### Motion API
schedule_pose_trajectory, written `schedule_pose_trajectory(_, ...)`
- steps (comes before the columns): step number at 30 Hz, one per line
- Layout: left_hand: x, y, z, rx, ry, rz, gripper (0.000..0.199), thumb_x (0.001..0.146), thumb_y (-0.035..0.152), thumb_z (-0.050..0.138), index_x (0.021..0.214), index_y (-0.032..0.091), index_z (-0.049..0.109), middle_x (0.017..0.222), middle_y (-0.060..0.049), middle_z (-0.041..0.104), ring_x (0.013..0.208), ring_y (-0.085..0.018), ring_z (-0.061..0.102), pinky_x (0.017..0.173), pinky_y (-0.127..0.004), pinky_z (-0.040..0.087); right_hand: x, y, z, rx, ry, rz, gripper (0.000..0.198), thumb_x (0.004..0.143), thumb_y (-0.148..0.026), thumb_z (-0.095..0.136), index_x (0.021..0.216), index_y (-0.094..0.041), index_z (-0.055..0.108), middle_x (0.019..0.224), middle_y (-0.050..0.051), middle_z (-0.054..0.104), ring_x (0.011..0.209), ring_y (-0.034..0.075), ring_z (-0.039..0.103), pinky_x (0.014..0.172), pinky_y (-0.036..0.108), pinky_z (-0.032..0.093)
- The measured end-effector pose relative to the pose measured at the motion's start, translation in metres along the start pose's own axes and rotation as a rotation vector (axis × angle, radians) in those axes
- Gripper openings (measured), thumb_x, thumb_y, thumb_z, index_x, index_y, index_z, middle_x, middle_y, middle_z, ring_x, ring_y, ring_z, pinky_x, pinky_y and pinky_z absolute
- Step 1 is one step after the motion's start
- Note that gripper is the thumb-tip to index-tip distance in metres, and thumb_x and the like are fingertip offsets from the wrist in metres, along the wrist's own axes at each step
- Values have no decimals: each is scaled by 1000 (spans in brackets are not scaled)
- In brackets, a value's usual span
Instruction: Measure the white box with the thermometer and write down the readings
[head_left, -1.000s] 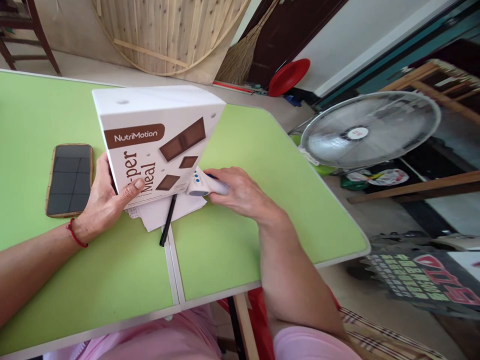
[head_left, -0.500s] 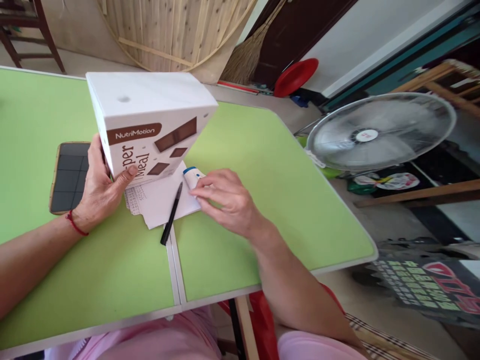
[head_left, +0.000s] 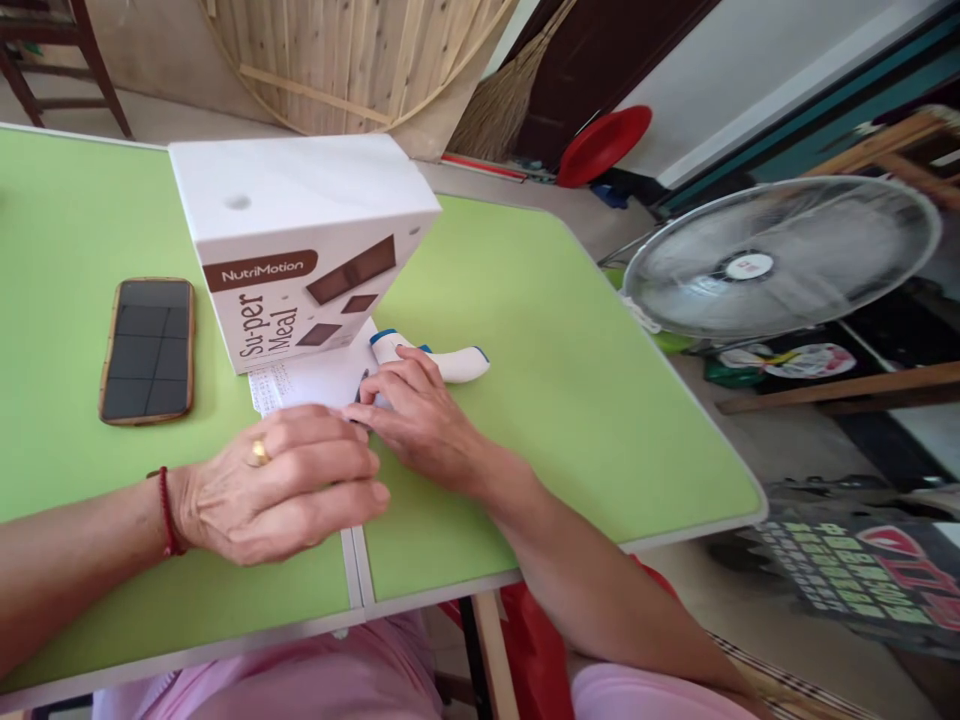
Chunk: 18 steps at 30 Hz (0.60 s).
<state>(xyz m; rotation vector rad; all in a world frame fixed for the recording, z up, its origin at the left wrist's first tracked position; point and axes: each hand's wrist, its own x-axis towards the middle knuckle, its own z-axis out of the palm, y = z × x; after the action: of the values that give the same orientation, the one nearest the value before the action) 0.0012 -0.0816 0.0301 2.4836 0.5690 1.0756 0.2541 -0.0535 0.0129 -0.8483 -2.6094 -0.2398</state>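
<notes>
My left hand (head_left: 289, 485), a gold ring on one finger, hovers over the table's metal seam with its fingers curled together; whatever they grip is hidden. My right hand (head_left: 416, 415) has its fingertips closed around a black pen (head_left: 365, 377), of which only a bit near the tip shows. Both hands meet at the lower edge of the white paper sheets (head_left: 319, 375). Just beyond my right hand lies a white and blue handheld thermometer (head_left: 466, 365). A white NutriMotion box (head_left: 292, 285) stands upright on the back of the papers.
A phone (head_left: 148, 350) in a brown-edged case lies left of the box on the green table (head_left: 600, 440). Beyond the table's right edge stands a caged fan (head_left: 780, 260). A red basin (head_left: 606, 146) and a broom (head_left: 499, 110) are behind.
My left hand has let go of the box and come down toward the front of the papers. The box now stands alone. My right hand has left the thermometer and moved left to the pen.
</notes>
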Motion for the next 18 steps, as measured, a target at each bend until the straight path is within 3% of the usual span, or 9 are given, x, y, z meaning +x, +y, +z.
schedule_pose_trajectory(1,3,4,2,31,-18,189,29,87,16,62,113,28,56,104,-4,70,100,-25,71,88,-43,65,1,-1,0,-27,9,-3,35,94,-2,49,96,-30,70,90,2,67,95,20,55,113,49,36)
schedule_pose_trajectory(3,9,8,4,99,-25,353,28,88,6,53,112,19,55,97,-9,70,87,-23,70,74,-36,64,2,0,0,-67,29,-18,30,96,-6,49,89,-29,67,84,1,67,90,20,56,110,48,38)
schedule_pose_trajectory(6,14,9,4,144,40,287,24,89,4,52,110,17,52,90,-9,67,79,-22,67,67,-34,60,2,5,-4,-22,64,-24,23,95,-9,50,88,-27,63,80,1,68,84,19,58,100,45,44)
schedule_pose_trajectory(10,10,5,6,106,122,59,28,92,8,51,117,20,46,98,-9,65,93,-24,67,76,-35,60,-2,13,-12,190,193,136,9,91,-21,58,86,-28,59,80,2,70,78,21,64,81,43,47)
schedule_pose_trajectory(13,3,2,14,147,-75,-64,36,99,21,52,134,12,46,130,-23,62,129,-32,59,100,-46,56,-5,11,-18,383,494,289,9,87,-27,61,82,-29,54,74,3,66,70,24,64,70,43,50)
schedule_pose_trajectory(15,-2,0,22,194,-303,-63,61,102,40,56,147,2,40,153,-31,45,148,-39,41,117,-53,43,-4,4,-24,489,641,406,10,86,-37,59,82,-30,53,68,3,62,66,26,63,69,47,54)
schedule_pose_trajectory(18,-7,1,30,241,-531,-48,86,98,62,56,154,-2,39,163,-30,31,156,-39,27,126,-55,29,5,-10,-36,643,537,555,22,86,-48,52,89,-28,61,72,7,66,75,29,69,78,53,58)
